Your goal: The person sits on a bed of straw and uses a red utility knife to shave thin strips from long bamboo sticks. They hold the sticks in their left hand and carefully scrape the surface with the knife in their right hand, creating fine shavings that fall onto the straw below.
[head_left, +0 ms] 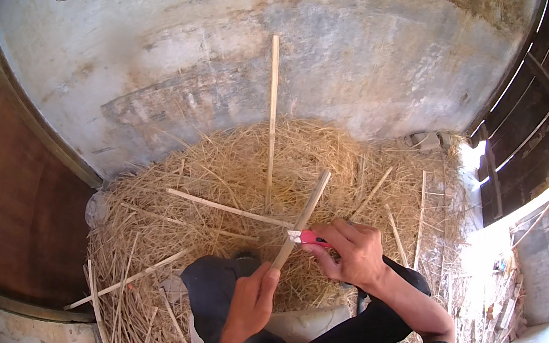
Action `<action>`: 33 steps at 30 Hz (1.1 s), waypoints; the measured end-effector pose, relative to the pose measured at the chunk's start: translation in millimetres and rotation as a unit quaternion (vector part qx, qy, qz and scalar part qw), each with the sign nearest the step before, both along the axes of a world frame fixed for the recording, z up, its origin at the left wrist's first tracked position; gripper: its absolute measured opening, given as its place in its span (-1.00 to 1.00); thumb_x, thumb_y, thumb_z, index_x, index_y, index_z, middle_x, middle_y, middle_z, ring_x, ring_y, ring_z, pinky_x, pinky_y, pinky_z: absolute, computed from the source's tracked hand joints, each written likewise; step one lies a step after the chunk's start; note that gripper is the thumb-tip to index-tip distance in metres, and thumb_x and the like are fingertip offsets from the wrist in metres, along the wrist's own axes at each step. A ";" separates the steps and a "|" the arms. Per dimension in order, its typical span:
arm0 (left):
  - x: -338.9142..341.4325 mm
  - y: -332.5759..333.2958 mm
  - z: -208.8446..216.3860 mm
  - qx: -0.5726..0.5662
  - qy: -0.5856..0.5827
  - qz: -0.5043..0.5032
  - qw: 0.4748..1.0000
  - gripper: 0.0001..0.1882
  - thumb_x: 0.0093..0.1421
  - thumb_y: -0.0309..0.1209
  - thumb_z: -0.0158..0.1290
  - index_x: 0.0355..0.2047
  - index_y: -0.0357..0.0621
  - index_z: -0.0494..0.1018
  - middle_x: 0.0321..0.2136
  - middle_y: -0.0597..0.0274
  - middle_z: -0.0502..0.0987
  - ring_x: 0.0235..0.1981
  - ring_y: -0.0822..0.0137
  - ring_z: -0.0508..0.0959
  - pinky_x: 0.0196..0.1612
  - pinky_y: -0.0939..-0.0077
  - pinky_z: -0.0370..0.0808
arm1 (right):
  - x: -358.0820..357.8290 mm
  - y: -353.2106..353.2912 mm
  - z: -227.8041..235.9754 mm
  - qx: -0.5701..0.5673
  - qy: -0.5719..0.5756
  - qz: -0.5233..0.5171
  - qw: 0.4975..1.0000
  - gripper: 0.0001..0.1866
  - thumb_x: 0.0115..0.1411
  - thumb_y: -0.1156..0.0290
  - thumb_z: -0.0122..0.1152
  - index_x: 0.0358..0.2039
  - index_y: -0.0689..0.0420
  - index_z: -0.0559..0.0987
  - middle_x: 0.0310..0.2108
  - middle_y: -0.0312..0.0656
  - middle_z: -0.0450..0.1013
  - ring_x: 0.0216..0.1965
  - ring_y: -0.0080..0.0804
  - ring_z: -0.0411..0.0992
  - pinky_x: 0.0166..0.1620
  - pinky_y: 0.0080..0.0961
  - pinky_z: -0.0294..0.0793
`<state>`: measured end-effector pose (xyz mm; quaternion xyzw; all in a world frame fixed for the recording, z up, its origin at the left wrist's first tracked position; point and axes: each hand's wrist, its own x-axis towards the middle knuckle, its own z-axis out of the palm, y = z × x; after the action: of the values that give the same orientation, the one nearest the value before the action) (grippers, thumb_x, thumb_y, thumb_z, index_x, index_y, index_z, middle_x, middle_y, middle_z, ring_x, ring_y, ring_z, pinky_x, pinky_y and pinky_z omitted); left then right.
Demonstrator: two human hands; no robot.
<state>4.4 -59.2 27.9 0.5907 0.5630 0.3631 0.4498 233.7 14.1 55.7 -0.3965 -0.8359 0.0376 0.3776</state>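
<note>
Wooden strip [306,209] is slanting up and away from the person, its lower end sitting in the left hand [252,301], which is gripping it firmly, presumably to steady it. The right hand [351,252] is gripping a red-handled cutter [314,238], whose pale working end is lying across the strip above the left hand; that gap is likely keeping skin off the edge. Beyond, loose straw [321,151] is spreading beneath a crosswise strip [232,209]. Farther off, a longer strip [273,99] is standing nearly upright, seemingly leaning on the stained wall [377,66] for support.
</note>
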 end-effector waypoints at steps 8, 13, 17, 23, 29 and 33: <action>-18.2 -43.4 -3.7 -0.069 0.003 -0.058 0.996 -0.56 0.61 -0.14 -0.06 -0.37 -0.22 0.42 -0.65 0.22 0.29 -0.59 0.35 0.32 -0.48 0.32 0.24 | 89.0 77.0 10.4 -0.072 0.135 -0.286 0.946 -0.67 0.46 0.15 0.31 0.00 0.13 0.76 -0.44 -0.09 0.66 -0.48 -0.33 0.61 -0.36 -0.34 0.58; -36.6 -20.8 -34.4 -0.023 0.072 -0.020 0.997 -0.63 0.57 -0.18 0.03 -0.28 -0.25 0.47 -0.68 0.04 0.35 -0.67 0.20 0.39 -0.49 0.24 0.31 | 91.4 77.7 -27.2 -0.226 0.056 -0.204 0.951 -0.55 0.43 0.01 0.34 0.11 0.09 0.70 -0.50 -0.13 0.56 -0.48 -0.38 0.50 -0.33 -0.32 0.48; -29.1 -8.8 -27.0 -0.022 0.028 -0.017 0.999 -0.64 0.54 -0.19 0.10 -0.26 -0.28 0.50 -0.69 0.04 0.37 -0.70 0.26 0.37 -0.53 0.27 0.30 | 73.4 70.7 -26.9 -0.394 0.235 -0.078 0.885 -0.52 0.53 0.00 0.22 0.13 0.17 0.68 -0.49 -0.27 0.48 -0.56 -0.60 0.32 -0.42 -0.50 0.33; -11.4 -4.9 -18.0 -0.005 0.050 -0.050 0.997 -0.65 0.51 -0.18 0.16 -0.20 -0.30 0.54 -0.66 0.00 0.45 -0.66 0.27 0.51 -0.52 0.27 0.36 | 38.2 44.7 -0.1 -0.465 0.328 0.011 0.822 -0.50 0.60 0.00 0.10 -0.04 0.23 0.73 -0.58 -0.36 0.41 -0.65 -0.71 0.18 -0.47 -0.62 0.23; -26.4 -7.0 -5.1 -0.003 0.033 -0.081 0.996 -0.53 0.40 -0.20 0.31 0.15 -0.25 0.52 -0.35 0.01 0.68 -0.34 0.19 0.73 -0.26 0.32 0.61 | 39.7 48.1 -12.7 -0.414 0.345 -0.019 0.842 -0.54 0.59 0.04 0.13 -0.11 0.20 0.74 -0.60 -0.38 0.42 -0.66 -0.72 0.18 -0.52 -0.62 0.16; -77.8 -23.0 13.4 0.045 0.117 -0.090 0.988 -0.46 0.33 -0.23 0.38 0.21 -0.22 0.51 -0.17 -0.05 0.71 -0.20 0.17 0.76 -0.13 0.30 0.67 | 63.8 55.7 -7.2 -0.399 0.375 -0.070 0.834 -0.56 0.58 0.03 0.14 -0.13 0.16 0.75 -0.60 -0.41 0.39 -0.64 -0.70 0.16 -0.51 -0.58 0.12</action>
<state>-73.4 -82.2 41.2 0.6971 0.5391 0.2746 0.3848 297.6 69.8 48.6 -0.5254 -0.5123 0.4876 0.4729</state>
